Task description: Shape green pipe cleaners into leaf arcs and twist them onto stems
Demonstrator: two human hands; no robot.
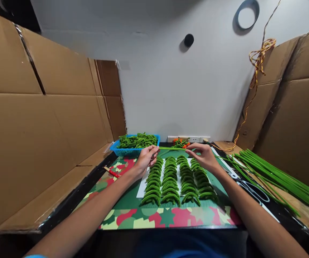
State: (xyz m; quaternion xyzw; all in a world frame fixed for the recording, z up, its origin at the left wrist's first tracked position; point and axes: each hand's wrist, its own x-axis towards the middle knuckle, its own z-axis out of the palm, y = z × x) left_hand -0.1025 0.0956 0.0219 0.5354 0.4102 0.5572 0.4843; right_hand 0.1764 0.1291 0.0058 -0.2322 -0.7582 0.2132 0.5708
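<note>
A thin green stem stretches level between my two hands above the far part of the table. My left hand pinches its left end. The fingers of my right hand are closed at its right end. Below and nearer to me, curved fuzzy green pieces lie in several rows on white paper. The paper rests on a green mat with a patterned border.
Behind my left hand stands a blue basket of green pieces. Orange and green pieces lie by the wall. Scissors and long green stems are on the right. A red stick lies left. Cardboard walls flank the table.
</note>
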